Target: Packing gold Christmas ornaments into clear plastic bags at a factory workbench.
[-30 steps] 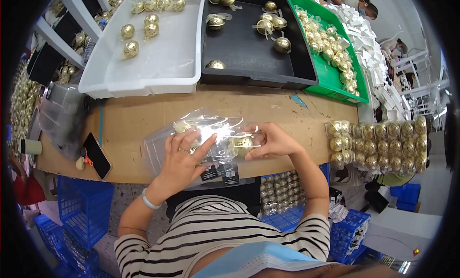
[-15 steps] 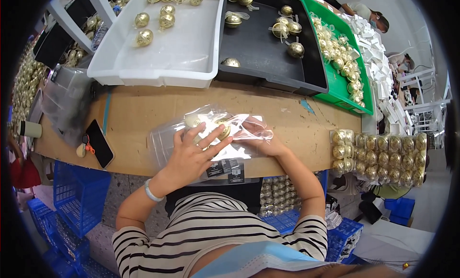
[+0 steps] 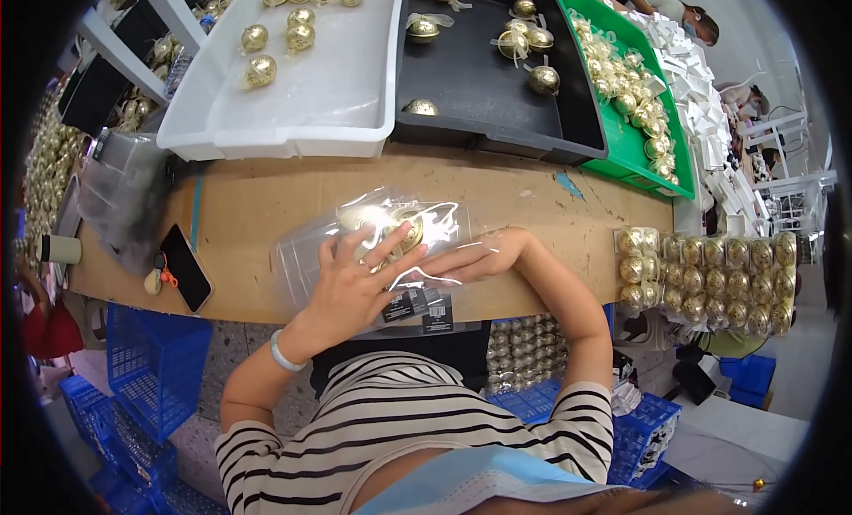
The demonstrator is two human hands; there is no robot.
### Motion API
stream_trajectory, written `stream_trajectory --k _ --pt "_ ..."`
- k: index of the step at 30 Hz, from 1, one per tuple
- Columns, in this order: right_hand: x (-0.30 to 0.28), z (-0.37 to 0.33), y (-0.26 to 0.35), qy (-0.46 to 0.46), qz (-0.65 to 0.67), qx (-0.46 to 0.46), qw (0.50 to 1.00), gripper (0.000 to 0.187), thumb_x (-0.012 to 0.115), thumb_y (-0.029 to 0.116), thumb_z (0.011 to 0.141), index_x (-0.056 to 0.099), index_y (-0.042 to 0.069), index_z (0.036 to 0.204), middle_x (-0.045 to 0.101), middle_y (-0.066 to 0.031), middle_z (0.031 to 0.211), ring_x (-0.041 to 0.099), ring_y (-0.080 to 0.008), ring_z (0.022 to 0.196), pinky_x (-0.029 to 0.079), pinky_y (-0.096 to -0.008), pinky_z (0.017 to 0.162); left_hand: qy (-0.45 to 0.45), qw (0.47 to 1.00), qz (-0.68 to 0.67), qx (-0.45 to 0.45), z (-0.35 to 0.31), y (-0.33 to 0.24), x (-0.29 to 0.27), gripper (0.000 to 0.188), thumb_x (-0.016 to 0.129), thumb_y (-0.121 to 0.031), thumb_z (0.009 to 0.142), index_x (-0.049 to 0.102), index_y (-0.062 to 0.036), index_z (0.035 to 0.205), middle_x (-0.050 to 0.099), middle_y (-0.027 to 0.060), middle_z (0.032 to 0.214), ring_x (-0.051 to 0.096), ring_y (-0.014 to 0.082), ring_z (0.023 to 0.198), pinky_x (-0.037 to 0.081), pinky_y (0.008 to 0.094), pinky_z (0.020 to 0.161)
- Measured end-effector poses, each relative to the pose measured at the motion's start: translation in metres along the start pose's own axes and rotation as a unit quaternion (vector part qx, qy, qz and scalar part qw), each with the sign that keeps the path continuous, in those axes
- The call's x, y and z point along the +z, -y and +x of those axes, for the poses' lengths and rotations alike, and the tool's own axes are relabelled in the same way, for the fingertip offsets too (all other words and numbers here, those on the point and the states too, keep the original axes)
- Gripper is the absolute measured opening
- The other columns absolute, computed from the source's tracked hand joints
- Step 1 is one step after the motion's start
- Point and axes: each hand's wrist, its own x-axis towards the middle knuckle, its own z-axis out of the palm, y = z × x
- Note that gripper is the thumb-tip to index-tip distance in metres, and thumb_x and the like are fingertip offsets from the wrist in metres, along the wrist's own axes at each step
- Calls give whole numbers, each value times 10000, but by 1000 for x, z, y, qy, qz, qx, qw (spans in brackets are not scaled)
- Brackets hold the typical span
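A clear plastic package (image 3: 300,253) lies on the brown table in front of me, with bright glare on its film. Inside or under the film a gold ball ornament (image 3: 412,235) shows, and a second one beside it is mostly washed out by glare. My left hand (image 3: 355,271) rests on the package with its fingers spread around the balls. Against the package's right side lies my right hand (image 3: 475,259), fingers stretched toward the left hand and partly behind shiny film. Black label cards (image 3: 437,313) with barcodes lie at the package's near edge.
A white tray (image 3: 266,142), a black tray (image 3: 497,141) and a green crate (image 3: 652,180) of gold balls line the far side. Packed clear boxes (image 3: 732,284) stand at the right. A phone (image 3: 186,267) and a bag of clear plastic (image 3: 124,196) are at the left.
My right hand has drawn down and left along the package, its fingers now straighter. The film at the right has flattened. My left hand stays spread on the package.
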Motion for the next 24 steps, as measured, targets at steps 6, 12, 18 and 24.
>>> stream_trajectory --k 6,12,18,24 --pt "2 20 -12 12 10 25 1000 439 441 166 1092 448 -10 1495 547 -193 1445 499 -251 1335 367 -354 1108 -17 1000 1 -6 -6 -1 0 721 794 -301 773 555 -325 1453 436 -48 1570 418 305 1304 312 504 1027" --pt "-34 -98 32 -126 39 194 972 290 489 90 1029 676 -10 1227 699 -139 1212 695 -207 1032 564 -337 906 12 1000 -18 -14 -5 2 -3 737 808 -276 778 540 -339 1461 427 -41 1577 408 320 1329 312 531 1049" --pt "-168 -104 48 -649 -399 350 545 543 565 473 1004 563 -9 1253 667 -192 1116 697 -294 939 564 -427 807 9 1000 10 -12 -4 -4 -5 764 819 -293 766 526 -343 1470 421 -43 1584 376 302 1363 298 581 1058" --pt "-231 -118 -24 -458 -424 566 538 739 697 521 889 443 -32 1309 664 -311 1143 666 -432 1091 546 -490 912 21 1000 19 -1 2 -3 -3 741 803 -293 786 522 -339 1470 420 -26 1584 378 321 1375 218 674 1130"
